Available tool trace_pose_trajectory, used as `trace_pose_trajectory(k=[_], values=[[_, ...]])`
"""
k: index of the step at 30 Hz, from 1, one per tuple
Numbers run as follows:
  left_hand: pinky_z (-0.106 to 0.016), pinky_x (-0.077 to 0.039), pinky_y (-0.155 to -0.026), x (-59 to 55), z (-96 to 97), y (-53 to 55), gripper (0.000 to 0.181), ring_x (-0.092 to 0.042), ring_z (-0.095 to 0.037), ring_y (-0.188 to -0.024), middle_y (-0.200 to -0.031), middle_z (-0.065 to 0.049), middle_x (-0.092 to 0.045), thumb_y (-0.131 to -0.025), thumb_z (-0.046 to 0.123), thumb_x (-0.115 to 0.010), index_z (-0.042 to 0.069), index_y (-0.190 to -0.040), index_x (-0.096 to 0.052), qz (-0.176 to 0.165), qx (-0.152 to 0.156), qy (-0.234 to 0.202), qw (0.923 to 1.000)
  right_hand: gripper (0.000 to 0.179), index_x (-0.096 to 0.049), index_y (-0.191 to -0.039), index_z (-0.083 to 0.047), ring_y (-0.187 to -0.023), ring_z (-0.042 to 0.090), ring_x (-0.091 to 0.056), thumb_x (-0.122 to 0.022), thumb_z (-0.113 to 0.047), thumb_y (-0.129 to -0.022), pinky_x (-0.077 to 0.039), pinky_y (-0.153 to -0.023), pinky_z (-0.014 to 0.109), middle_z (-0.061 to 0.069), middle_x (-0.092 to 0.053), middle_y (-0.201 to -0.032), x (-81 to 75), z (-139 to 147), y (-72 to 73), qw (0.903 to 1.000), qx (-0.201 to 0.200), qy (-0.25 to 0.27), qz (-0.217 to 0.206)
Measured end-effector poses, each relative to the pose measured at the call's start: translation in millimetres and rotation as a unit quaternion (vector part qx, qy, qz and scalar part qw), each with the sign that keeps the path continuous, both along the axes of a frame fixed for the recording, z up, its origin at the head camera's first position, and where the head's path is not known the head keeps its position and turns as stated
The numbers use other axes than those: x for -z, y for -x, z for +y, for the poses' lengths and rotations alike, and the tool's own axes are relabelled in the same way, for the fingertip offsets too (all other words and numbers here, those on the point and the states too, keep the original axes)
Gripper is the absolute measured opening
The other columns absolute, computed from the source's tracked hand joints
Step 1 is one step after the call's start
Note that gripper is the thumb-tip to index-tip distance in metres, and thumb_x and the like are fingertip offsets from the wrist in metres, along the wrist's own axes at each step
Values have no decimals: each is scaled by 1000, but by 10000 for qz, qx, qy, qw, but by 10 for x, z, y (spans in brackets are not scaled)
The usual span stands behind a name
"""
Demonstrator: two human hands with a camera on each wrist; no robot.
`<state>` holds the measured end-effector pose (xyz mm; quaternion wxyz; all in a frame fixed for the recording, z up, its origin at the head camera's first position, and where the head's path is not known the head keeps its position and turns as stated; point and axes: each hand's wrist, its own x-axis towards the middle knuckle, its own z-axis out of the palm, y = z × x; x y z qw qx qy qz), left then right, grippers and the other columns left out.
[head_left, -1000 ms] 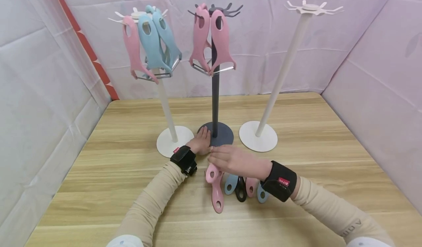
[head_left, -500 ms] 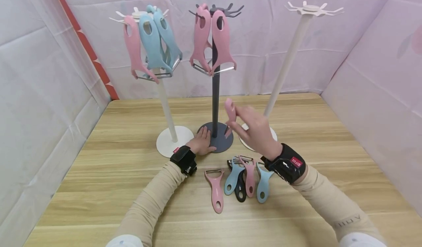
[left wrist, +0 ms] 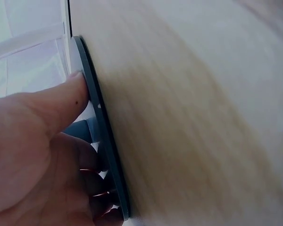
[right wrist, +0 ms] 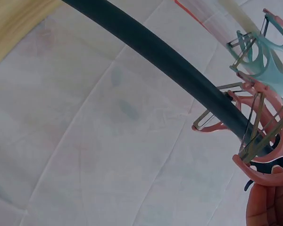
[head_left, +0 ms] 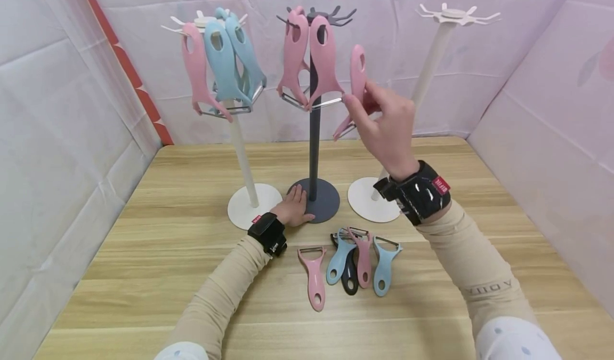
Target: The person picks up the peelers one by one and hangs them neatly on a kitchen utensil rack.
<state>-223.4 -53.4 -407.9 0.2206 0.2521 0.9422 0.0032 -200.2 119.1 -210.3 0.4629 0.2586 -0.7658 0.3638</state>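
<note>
My right hand (head_left: 386, 125) pinches a pink peeler (head_left: 357, 72) between thumb and fingers, its handle end up, in the air right of the dark stand (head_left: 314, 136). In the right wrist view the fingers (right wrist: 262, 207) show at the lower right by the held pink peeler (right wrist: 266, 178). Pink peelers (head_left: 323, 56) hang from the dark stand's hooks, just left of the held one. My left hand (head_left: 292, 206) rests with extended fingers on the dark round base (head_left: 326, 202); the left wrist view shows the thumb (left wrist: 68, 101) against that base's edge (left wrist: 104, 127).
At left, a white stand (head_left: 242, 157) carries a pink peeler (head_left: 194, 66) and blue peelers (head_left: 220, 64). Another white stand (head_left: 434, 56) rises behind my right hand. On the table lie a pink peeler (head_left: 314, 282), blue peelers (head_left: 384, 269), a black one (head_left: 350, 277) and another pink one (head_left: 363, 258).
My right hand has lifted the pink peeler from the group on the table, up and to the right, to near the hanging peelers. My left hand stays on the dark base.
</note>
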Motion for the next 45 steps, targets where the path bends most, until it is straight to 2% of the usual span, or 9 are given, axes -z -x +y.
trace_pose_trajectory(k=[7, 16, 22, 27, 30, 35, 37, 42, 45], values=[[-34, -10, -110, 5, 12, 8, 73, 1, -32, -137, -148, -24, 0, -96, 43, -36, -7, -142, -10, -15, 11, 25, 10000, 26, -64, -79, 7, -54, 18, -58, -59, -17, -87, -39, -54, 8, 14, -62, -62, -176, -31, 132, 9998, 170, -29, 38], [-35, -10, -110, 14, 34, -8, 73, 0, -32, -137, -148, -24, -1, -96, 43, -37, -7, -142, -11, 10, 18, 9, 10000, 30, -67, -82, 4, -54, -1, -50, -59, -24, -87, -38, -53, 11, 12, -63, -63, -318, -109, 206, 9982, 408, 315, -302], [-34, -10, -110, 18, 62, -14, 73, 0, -32, -137, -148, -24, -2, -96, 43, -36, -7, -142, -12, 17, 78, 12, 10000, 28, -69, -83, 1, -55, 2, -55, -61, -26, -85, -40, -53, 11, 10, -66, -67, -321, -138, 189, 9943, 457, 275, -927], [-35, -9, -110, 33, 61, 5, 72, 0, -32, -137, -148, -25, -1, -96, 43, -37, -7, -142, -12, 34, 140, -33, 9999, 27, -70, -96, -2, -65, 14, -62, -62, -25, -85, -43, -57, 11, 8, -68, -73, -247, -117, 185, 9951, 447, 169, -871], [-35, -9, -110, 53, 42, 41, 73, 0, -33, -137, -148, -26, -1, -96, 43, -37, -8, -142, -12, 25, 171, -148, 9997, 30, -68, -102, -1, -72, 18, -63, -63, -25, -85, -48, -59, 19, 10, -68, -81, -177, -87, 183, 9968, 445, 40, -668], [-35, -9, -110, 53, -2, 118, 71, 0, -33, -137, -148, -26, -1, -95, 38, -43, -8, -141, -14, -168, 34, -709, 9973, 37, -63, -108, 5, -83, 24, -61, -65, -23, -84, -52, -62, 34, 17, -64, -95, -5, -16, 129, 9979, 411, -155, -483], [-35, -9, -110, 46, -17, 137, 70, -1, -33, -137, -148, -26, -2, -95, 36, -44, -8, -141, -15, -183, 8, -965, 9952, 39, -62, -111, 5, -85, 25, -60, -65, -22, -83, -51, -63, 36, 18, -62, -99, 83, 17, 81, 9969, 418, -206, -637], [-36, -17, -109, 7, -82, 99, 63, -14, -32, -136, -146, -26, -14, -95, 33, -45, -7, -140, -24, 281, 95, -1587, 9869, 39, -60, -112, 7, -85, 29, -59, -66, -19, -83, -51, -63, 38, 20, -62, -103, 317, 104, -65, 9909, 419, -575, -1144], [-39, -26, -105, -70, -138, 17, 56, -27, -32, -132, -142, -25, -28, -94, 28, -48, -6, -136, -34, 681, 111, -2018, 9770, 38, -60, -111, 6, -82, 30, -60, -66, -19, -83, -50, -64, 38, 21, -63, -100, 447, 174, -153, 9836, 513, -1006, -1405]])
